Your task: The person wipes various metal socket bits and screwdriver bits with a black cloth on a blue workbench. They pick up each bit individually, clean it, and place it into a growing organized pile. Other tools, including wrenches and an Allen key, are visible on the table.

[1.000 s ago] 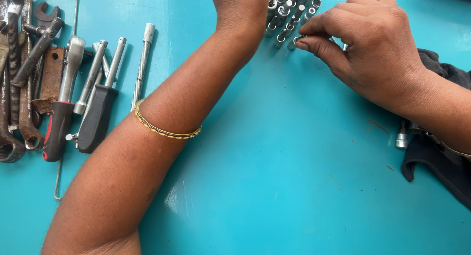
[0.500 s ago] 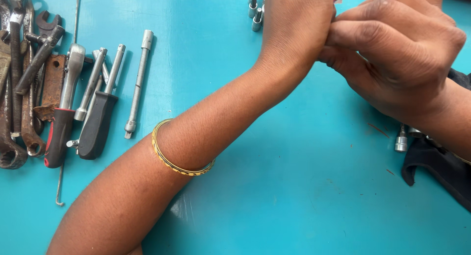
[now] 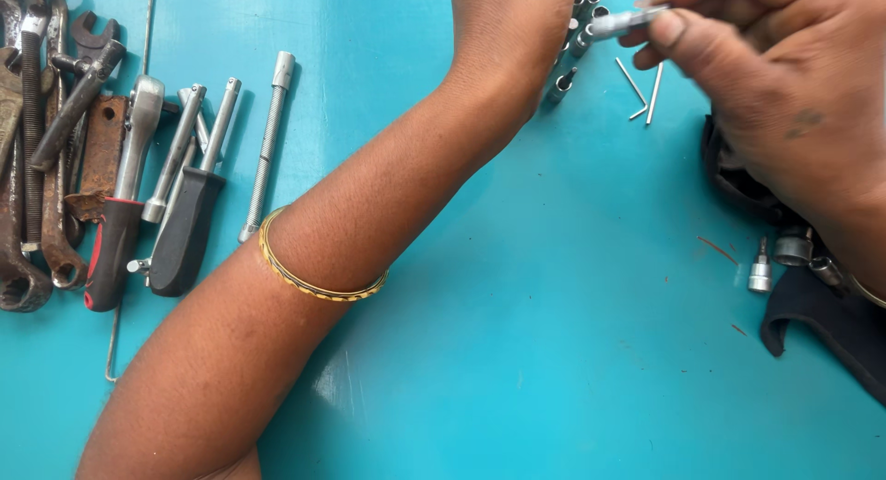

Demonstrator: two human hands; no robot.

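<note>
My left forearm, with a gold bangle (image 3: 318, 282) on it, crosses the turquoise table (image 3: 554, 332) from bottom left to top centre. My left hand (image 3: 512, 23) is cut off by the top edge, so its fingers are hidden; it lies beside a cluster of small silver sockets (image 3: 574, 39). At the top right, the thumb and fingers of my right hand (image 3: 775, 83) pinch a short silver socket piece (image 3: 626, 21), held just above that cluster. Two thin hex keys (image 3: 641, 90) lie below it.
Along the left edge lie ratchet handles with black and red grips (image 3: 120, 240), an extension bar (image 3: 268, 148), spanners (image 3: 37, 166) and a rusty plate (image 3: 97, 152). At the right is a black cloth pouch (image 3: 831, 323) with a few loose sockets (image 3: 780, 254).
The two hands met over the socket cluster half a second ago. They have since parted: my right hand moved right with a silver piece, and my left hand slid up past the frame's top.
</note>
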